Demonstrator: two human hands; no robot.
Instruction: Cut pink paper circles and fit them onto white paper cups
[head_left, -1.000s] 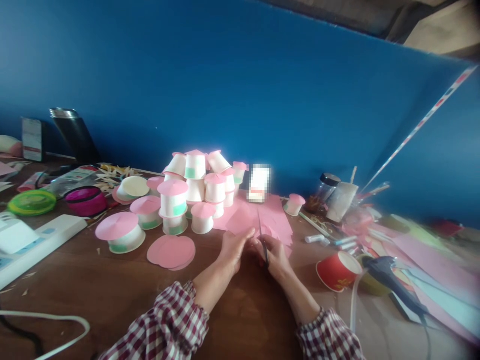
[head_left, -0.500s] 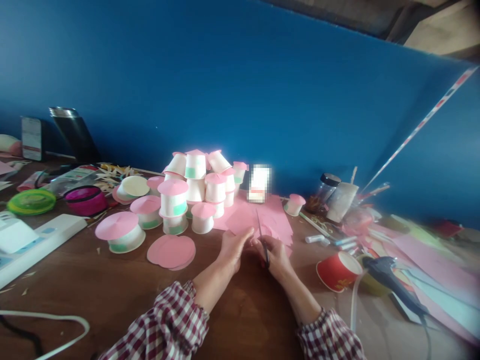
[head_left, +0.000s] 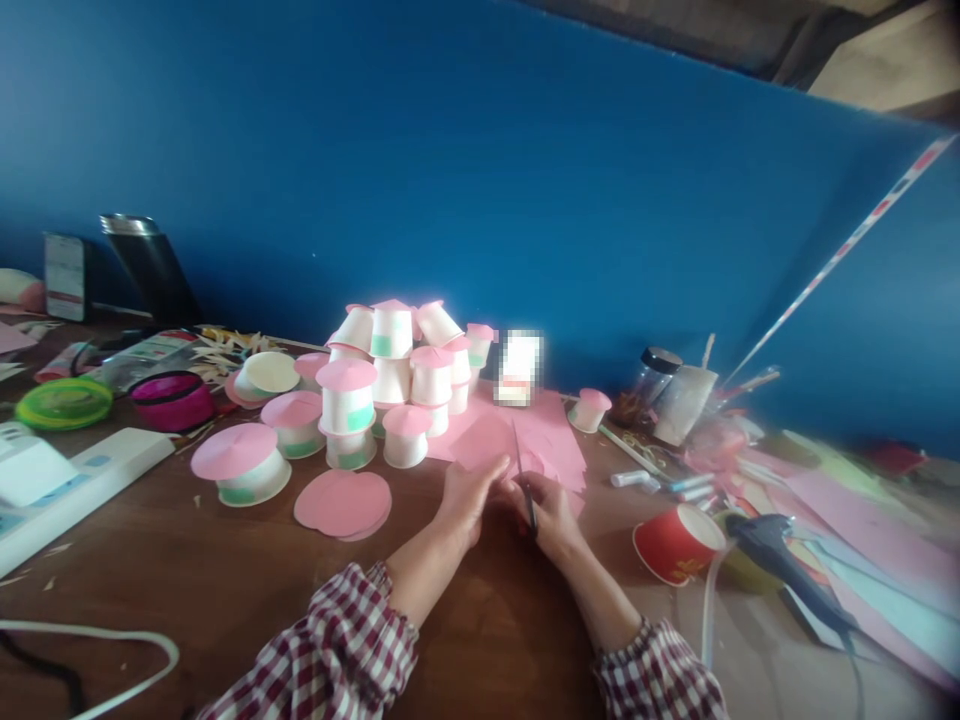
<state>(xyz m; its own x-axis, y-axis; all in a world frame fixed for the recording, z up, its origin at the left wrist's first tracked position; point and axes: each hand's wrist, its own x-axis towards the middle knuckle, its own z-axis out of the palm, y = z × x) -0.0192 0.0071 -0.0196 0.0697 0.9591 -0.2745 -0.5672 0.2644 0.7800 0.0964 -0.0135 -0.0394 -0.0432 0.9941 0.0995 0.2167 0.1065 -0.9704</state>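
Observation:
In the middle of the table, my left hand [head_left: 466, 497] pinches a piece of pink paper [head_left: 486, 440] between thumb and fingers. My right hand [head_left: 553, 515] is closed around a pair of scissors [head_left: 531, 500], their blades pointing away from me over the pink paper. The two hands are close together, and some fingertips are hidden. Beneath and beyond them lie more pink sheets [head_left: 559, 425]. To the left of my left hand is a small pile of pink paper discs [head_left: 343, 503]. Behind it stand several white paper cups [head_left: 346, 408] with pink paper tops.
A red paper cup [head_left: 675, 543] lies tilted at right, beside a dark glue gun [head_left: 791, 565] with its cord. A lidded jar [head_left: 654, 375] stands farther back. At left are a white power strip [head_left: 112, 470], a magenta pouch [head_left: 172, 402] and a green tape roll [head_left: 64, 404].
The pink paper by the scissor blades has shifted slightly and shows a different outline. Both hands stay in nearly the same place.

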